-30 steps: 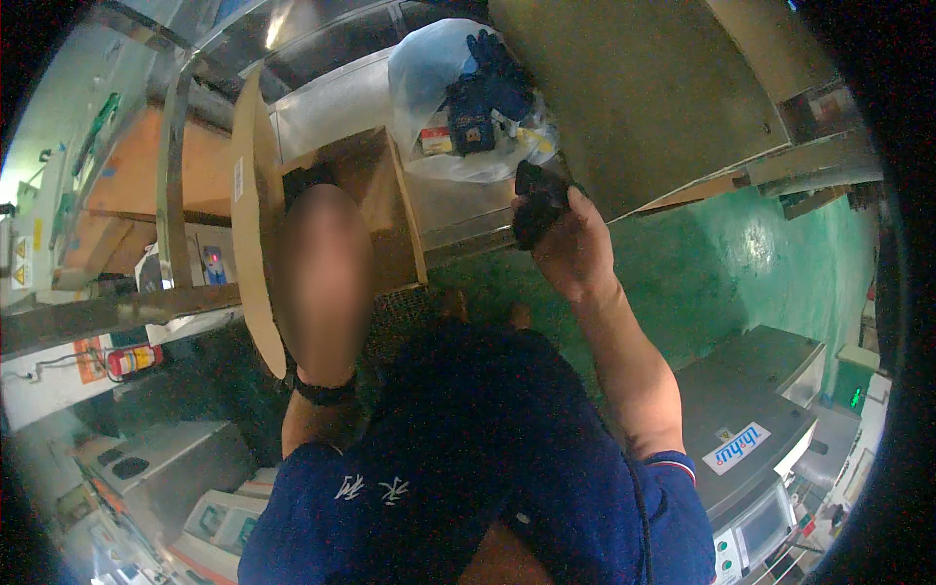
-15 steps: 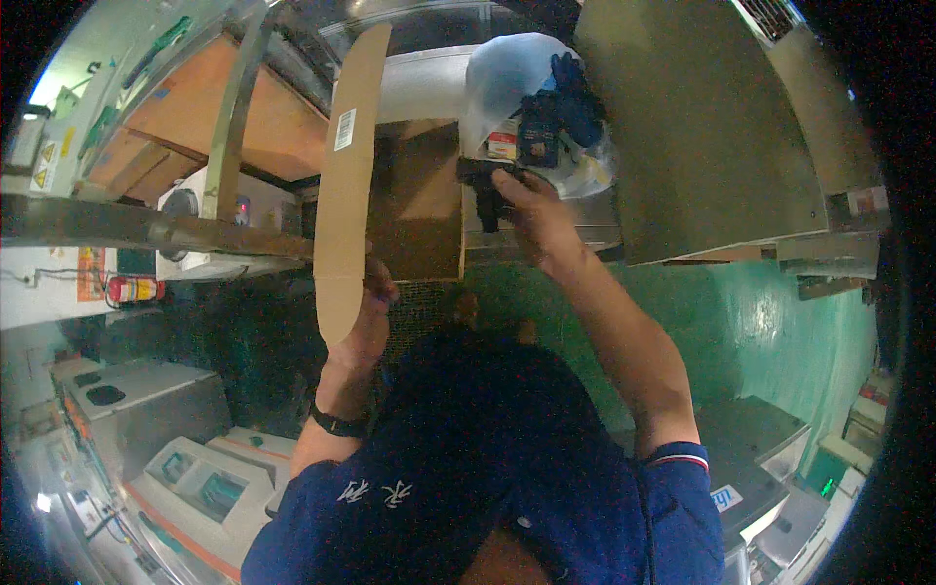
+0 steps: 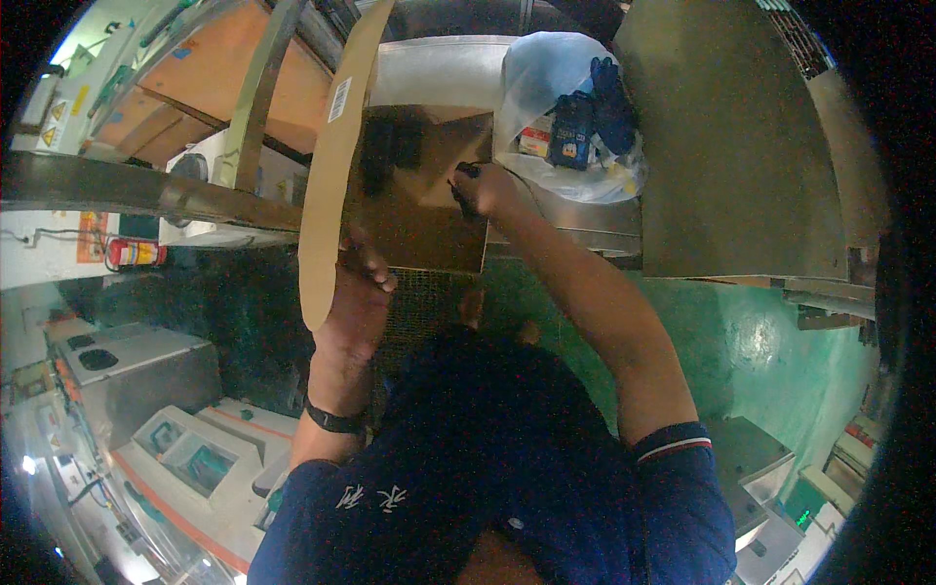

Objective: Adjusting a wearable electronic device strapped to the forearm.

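Observation:
A long tan cardboard panel [image 3: 336, 161] with a white barcode label stands on edge along the left side of an open brown cardboard box [image 3: 444, 239]. My left hand [image 3: 353, 297] grips the panel near its close end. Its fingers show curled on the right of the panel, and part of the hand is hidden behind it. Over the right part of the box, my right hand [image 3: 487, 190] is closed around a black handheld device [image 3: 466, 177]. A thin dark cord seems to run from it. Most of the device is covered by my fingers.
A clear plastic bag [image 3: 546, 68] on the metal bench holds dark gloves [image 3: 612, 107] and small packets. A large brown board [image 3: 726, 146] stands at right. Metal rails [image 3: 146, 205] cross at left, by a red fire extinguisher [image 3: 136, 253]. Green floor [image 3: 575, 312] lies below.
My right hand has carried the black device left, from beside the bag to over the box. The panel's far end leans further right, and my left hand shows more of its fingers.

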Demonstrator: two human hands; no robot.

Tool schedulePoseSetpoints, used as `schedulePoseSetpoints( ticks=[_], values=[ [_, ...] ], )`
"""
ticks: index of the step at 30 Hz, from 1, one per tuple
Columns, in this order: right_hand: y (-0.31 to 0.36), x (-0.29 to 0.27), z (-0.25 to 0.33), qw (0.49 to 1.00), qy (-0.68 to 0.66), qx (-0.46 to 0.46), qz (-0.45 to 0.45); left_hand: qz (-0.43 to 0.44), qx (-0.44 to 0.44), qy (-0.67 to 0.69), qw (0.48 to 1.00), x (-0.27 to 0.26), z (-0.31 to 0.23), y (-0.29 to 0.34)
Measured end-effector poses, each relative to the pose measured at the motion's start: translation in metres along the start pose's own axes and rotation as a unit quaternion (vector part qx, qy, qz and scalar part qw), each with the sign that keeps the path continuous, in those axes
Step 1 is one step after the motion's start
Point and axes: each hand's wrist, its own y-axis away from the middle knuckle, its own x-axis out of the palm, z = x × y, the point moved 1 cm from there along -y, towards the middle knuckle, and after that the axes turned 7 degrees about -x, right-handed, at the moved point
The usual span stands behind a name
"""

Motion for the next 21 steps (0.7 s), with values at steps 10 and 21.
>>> schedulePoseSetpoints(
  ticks=[10,21],
  values=[
    [0.056,-0.066,0.046,0.989,-0.076,-0.107,0.075,0.009,-0.027,-0.001,1.000,-0.004,-0.003,-0.006],
    [0.234,-0.136,-0.054,0.975,-0.192,0.088,0.077,0.001,-0.055,-0.045,0.997,-0.010,-0.001,0.016]
  ],
)
